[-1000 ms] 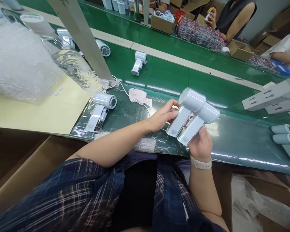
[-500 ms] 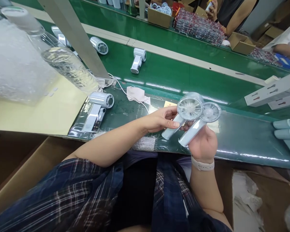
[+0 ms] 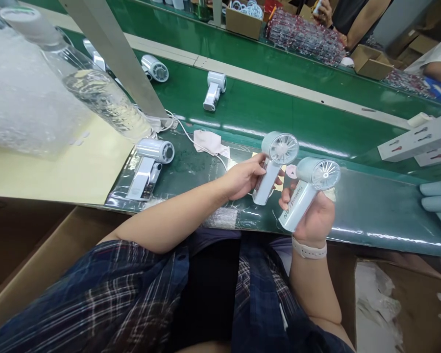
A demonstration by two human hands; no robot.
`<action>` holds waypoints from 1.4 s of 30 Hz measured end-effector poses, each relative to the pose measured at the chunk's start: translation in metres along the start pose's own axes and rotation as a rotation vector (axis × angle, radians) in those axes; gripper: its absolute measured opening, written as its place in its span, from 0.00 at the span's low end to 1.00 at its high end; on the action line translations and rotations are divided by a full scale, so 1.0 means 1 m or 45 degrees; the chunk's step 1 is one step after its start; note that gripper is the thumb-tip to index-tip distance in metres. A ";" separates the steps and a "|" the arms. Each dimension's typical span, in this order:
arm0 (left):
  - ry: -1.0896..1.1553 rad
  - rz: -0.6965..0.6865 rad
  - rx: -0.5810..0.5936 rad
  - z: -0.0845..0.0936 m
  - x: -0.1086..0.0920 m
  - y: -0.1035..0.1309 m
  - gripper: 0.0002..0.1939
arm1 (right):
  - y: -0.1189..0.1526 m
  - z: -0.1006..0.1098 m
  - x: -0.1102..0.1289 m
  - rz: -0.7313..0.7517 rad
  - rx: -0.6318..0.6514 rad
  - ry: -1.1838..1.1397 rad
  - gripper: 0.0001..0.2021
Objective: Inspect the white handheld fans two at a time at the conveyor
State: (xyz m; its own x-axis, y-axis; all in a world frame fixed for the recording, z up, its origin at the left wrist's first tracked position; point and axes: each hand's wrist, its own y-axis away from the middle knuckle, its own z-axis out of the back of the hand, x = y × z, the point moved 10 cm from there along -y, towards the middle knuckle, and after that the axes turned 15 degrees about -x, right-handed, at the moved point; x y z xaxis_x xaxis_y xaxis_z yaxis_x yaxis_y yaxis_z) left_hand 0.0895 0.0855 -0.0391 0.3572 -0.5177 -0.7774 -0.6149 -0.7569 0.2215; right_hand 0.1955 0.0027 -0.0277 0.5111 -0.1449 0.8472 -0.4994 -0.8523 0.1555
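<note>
A pale blue handheld fan is gripped by its handle in my left hand, its round bladed head at the top. My right hand is wrapped round a second handheld fan, whose handle shows dark lettering reading "Speed FAN". Both fans are tilted and held apart above the green bench. Some of my fingers are hidden behind the handles. To the left, another fan lies near a yellow sheet. A pale cloth rests beyond my left arm, beside a white cable.
A green conveyor runs behind the bench, carrying several fans. A bottle and a metal post stand at left. White boxes and stacked fans are at right. Across the conveyor, a person's arm shows.
The two fans have moved apart and turned. The right fan's lettered handle now shows, and the left fan's head has shifted slightly left and up.
</note>
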 end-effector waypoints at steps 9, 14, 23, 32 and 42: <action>-0.167 -0.199 0.105 -0.006 -0.013 0.003 0.25 | 0.000 0.021 0.022 0.249 -0.194 -0.031 0.15; -0.193 -0.205 0.122 -0.007 -0.012 0.003 0.30 | -0.001 0.023 0.015 0.190 -0.261 -0.108 0.16; -0.275 -0.153 0.091 -0.004 -0.008 0.001 0.36 | -0.006 0.033 0.009 0.178 -0.322 -0.029 0.10; -0.281 -0.061 0.052 0.003 0.004 -0.005 0.39 | -0.009 0.040 0.002 0.118 -0.432 0.013 0.10; -0.307 -0.032 0.072 0.002 0.007 -0.006 0.39 | -0.005 0.034 0.002 0.081 -0.363 -0.024 0.13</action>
State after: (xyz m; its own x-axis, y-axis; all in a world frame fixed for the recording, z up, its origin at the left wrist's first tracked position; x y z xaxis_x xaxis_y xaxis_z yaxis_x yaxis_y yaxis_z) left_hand 0.0945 0.0874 -0.0472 0.1992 -0.3834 -0.9019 -0.6489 -0.7412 0.1718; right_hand 0.2225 -0.0106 -0.0442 0.4841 -0.2051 0.8506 -0.7058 -0.6661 0.2411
